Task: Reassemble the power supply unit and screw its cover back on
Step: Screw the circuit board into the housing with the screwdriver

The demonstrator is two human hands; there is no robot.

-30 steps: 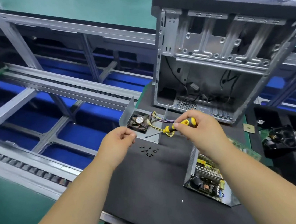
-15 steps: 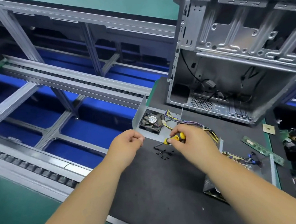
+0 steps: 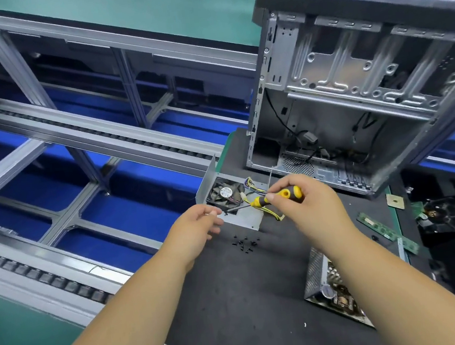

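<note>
From the head camera, the right hand [image 3: 305, 206] grips a yellow-and-black screwdriver [image 3: 276, 196], its shaft pointing left toward the fan [image 3: 225, 193] mounted in the grey power supply cover [image 3: 242, 218], which lies on the black counter [image 3: 247, 296]. The left hand [image 3: 196, 231] sits at the cover's near left edge with fingers curled; whether it pinches a screw cannot be told. Loose black screws [image 3: 245, 243] lie just in front of the cover. The power supply board [image 3: 331, 293] rests nearer, to the right. An open computer case [image 3: 353, 102] stands behind.
</note>
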